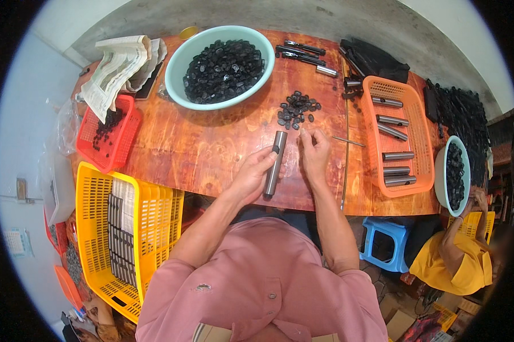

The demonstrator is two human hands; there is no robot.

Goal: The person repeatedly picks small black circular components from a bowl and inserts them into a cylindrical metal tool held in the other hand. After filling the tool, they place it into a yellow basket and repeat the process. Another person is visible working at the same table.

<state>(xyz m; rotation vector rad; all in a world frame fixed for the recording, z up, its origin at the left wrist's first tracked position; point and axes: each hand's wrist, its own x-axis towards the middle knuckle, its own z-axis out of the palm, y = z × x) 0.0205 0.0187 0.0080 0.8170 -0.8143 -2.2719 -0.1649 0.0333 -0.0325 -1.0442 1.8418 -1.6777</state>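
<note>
At the left edge of the table [211,151], a red basket [123,139] holds small black pieces. A pale green bowl [176,74] filled with more stands by the far edge. Close to the near edge, the left hand [255,172] has its fingers wrapped around a grey metal tube [274,166]. The right hand [316,151], beside loose black pieces [296,107], has narrowed fingertips; whether they hold anything, I cannot tell. Toward the right edge, an orange basket [391,144] carries 6 similar tubes [398,155].
</note>
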